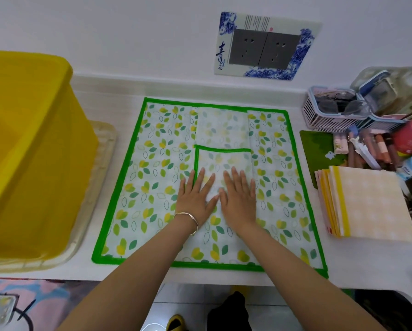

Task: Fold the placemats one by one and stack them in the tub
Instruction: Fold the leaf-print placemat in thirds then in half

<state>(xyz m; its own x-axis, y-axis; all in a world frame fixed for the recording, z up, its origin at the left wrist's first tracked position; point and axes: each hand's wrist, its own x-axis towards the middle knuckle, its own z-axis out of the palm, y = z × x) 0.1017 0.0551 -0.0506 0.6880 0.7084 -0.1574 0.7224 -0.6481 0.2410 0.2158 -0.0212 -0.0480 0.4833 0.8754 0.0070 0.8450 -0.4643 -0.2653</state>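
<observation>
A leaf-printed placemat (147,177) with a green border lies flat on the white counter. On its middle rests a narrower folded strip of the same leaf print (224,130), its green edge facing me. My left hand (195,194) and my right hand (238,197) lie side by side, palms down and fingers spread, pressing on the near end of that folded strip. A gold bangle is on my left wrist. The yellow tub (28,149) stands at the left on a cream tray. A stack of folded yellow and peach placemats (372,204) sits at the right.
A cream tray (97,187) under the tub reaches toward the mat. At the back right stand a pink basket (329,115), clear boxes, tubes and a red jar (410,137). A green card (317,149) lies beside the stack. A double wall socket (264,48) is behind.
</observation>
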